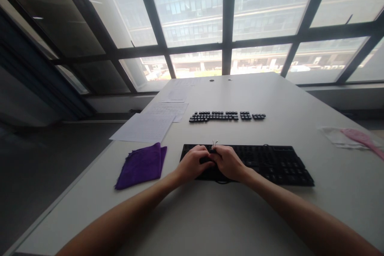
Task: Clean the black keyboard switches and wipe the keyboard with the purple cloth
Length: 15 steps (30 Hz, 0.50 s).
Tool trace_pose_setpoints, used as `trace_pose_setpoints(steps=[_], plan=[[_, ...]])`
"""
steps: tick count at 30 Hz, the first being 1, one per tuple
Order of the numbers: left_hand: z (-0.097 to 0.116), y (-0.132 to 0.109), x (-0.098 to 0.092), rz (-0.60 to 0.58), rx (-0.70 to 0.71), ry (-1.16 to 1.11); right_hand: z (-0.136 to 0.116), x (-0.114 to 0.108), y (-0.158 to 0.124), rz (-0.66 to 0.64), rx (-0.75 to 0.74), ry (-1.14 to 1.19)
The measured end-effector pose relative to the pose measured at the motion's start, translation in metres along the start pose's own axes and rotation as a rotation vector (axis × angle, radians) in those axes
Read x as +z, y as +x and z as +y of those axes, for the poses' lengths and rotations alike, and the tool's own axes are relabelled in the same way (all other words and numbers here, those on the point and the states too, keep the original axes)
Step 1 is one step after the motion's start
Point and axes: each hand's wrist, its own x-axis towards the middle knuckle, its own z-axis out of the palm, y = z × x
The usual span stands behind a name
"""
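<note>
A black keyboard lies on the white table in front of me. Both hands rest over its left part, fingers curled and meeting. My right hand pinches a small tool with two white prongs that stick up above the fingers. My left hand is closed beside it, pressed on something dark at the keyboard; what it holds is hidden. Farther back, several loose black keycaps stand in rows on the table.
A folded purple cloth lies left of the keyboard. Printed paper sheets sit at the back left. A clear bag and a pink item lie at the right edge. Large windows stand behind the table.
</note>
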Motion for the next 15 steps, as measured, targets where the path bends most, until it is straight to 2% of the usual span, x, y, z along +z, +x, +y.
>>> trace_pose_setpoints(steps=[6, 15], plan=[[0.0024, -0.0003, -0.0006, 0.040, -0.017, -0.103, 0.0051, -0.0034, 0.0021, 0.058, 0.144, 0.183], [0.0006, -0.0026, -0.0010, 0.106, -0.025, -0.093, 0.0029, -0.0003, 0.0022, 0.169, 0.095, 0.083]])
